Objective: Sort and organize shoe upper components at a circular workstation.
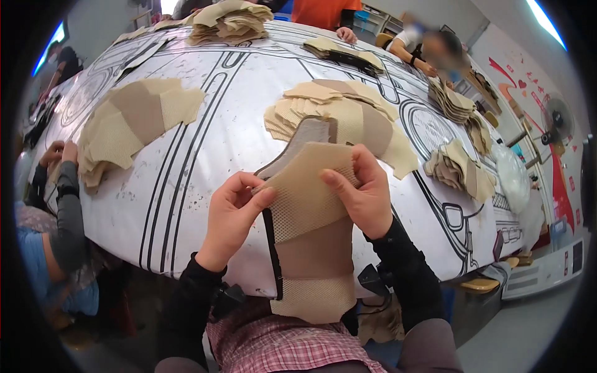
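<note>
A sewn fabric panel [314, 248] in beige mesh with a brown middle band hangs between my hands, over the table's front edge and my lap. My left hand [233, 214] pinches its left edge between thumb and fingers. On the upper right edge, my right hand [367, 193] grips the panel, thumb pressed on the front. A grey backing and a dark edge strip show along its left side. Just beyond my hands lies a fanned pile of similar panels [373, 127].
The white table [205, 149] carries black line drawings. More panel stacks lie at the left [134, 118], the far side [227, 22] and the right [460, 171]. Co-workers sit around it, one's arms [65, 186] at the left. A fan [556, 118] stands far right.
</note>
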Tool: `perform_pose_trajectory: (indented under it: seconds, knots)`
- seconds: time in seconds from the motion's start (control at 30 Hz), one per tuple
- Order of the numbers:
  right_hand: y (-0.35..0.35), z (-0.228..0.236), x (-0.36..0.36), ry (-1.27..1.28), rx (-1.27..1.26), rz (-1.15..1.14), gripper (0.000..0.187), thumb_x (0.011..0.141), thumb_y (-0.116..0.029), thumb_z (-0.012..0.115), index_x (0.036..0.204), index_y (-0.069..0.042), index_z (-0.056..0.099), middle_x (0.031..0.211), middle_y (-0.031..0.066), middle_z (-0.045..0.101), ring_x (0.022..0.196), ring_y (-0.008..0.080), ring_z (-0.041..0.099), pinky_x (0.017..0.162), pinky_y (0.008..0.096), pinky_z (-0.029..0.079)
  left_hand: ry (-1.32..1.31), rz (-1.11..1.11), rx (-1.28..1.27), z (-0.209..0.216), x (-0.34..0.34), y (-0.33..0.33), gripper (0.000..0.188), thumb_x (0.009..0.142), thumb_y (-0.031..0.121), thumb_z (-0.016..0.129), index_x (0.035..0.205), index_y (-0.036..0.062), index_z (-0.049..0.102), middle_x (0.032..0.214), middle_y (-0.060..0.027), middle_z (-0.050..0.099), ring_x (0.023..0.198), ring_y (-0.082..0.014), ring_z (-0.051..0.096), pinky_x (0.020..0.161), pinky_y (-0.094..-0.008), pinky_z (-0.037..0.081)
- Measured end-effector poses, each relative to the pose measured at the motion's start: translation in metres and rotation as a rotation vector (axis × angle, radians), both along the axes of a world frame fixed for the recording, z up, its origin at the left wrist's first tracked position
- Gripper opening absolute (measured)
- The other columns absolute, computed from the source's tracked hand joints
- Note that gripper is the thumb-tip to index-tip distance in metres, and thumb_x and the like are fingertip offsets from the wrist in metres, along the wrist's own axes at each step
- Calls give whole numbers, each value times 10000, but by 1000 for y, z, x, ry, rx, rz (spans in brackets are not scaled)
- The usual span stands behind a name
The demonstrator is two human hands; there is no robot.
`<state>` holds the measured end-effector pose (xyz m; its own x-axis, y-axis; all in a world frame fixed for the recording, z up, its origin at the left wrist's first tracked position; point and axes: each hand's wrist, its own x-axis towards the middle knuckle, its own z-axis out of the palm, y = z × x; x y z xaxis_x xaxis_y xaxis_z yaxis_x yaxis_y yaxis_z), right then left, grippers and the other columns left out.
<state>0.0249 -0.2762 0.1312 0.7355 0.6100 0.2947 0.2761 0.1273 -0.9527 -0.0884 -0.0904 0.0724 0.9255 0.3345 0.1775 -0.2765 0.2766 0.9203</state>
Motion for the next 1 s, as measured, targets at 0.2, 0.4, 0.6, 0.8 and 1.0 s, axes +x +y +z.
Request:
perform_pose_trajectory:
  seconds: [0.2, 0.4, 0.6, 0.8, 1.0]
  knots:
    - [-10, 1, 3, -219, -98, 130, 327, 899, -95, 739, 1168, -16, 571, 1012, 69, 686, 954, 131, 648, 830, 279, 521, 26, 42, -22, -5, -11, 7, 125, 961, 120, 690, 999, 49, 594, 940, 18, 643, 887, -53, 582, 799, -215, 463]
    - [-16, -10, 6, -249, -131, 21, 281, 907, -84, 721, 1137, -4, 580, 971, 78, 686, 928, 129, 648, 811, 283, 521, -6, 26, 10, -3, -6, 3, 152, 940, 93, 704, 1022, 33, 591, 1157, -50, 609, 920, -64, 589, 809, -214, 480]
    - [-15, -7, 3, -124, -59, -56, 225, 914, -100, 725, 1069, -13, 586, 851, 51, 675, 825, 103, 646, 768, 255, 521, -123, 81, 400, 16, -7, 1, 187, 855, 19, 756, 968, 4, 607, 1394, -149, 501, 911, -91, 610, 798, -242, 518]
    - [-13, -4, 1, -285, 7, -64, 212, 906, -94, 731, 1063, -17, 611, 878, 59, 629, 802, 127, 616, 705, 277, 498, -238, 221, 794, 30, -5, -5, 179, 808, -12, 778, 883, -3, 616, 1337, -181, 564, 816, -108, 628, 730, -246, 534]
    - [-16, -7, 7, -501, -76, -112, 226, 862, -67, 750, 1051, -22, 635, 941, 83, 639, 851, 222, 636, 758, 307, 499, -183, 221, 698, 22, -7, -5, 197, 805, 20, 793, 890, -15, 619, 1237, -163, 596, 823, -111, 632, 748, -241, 520]
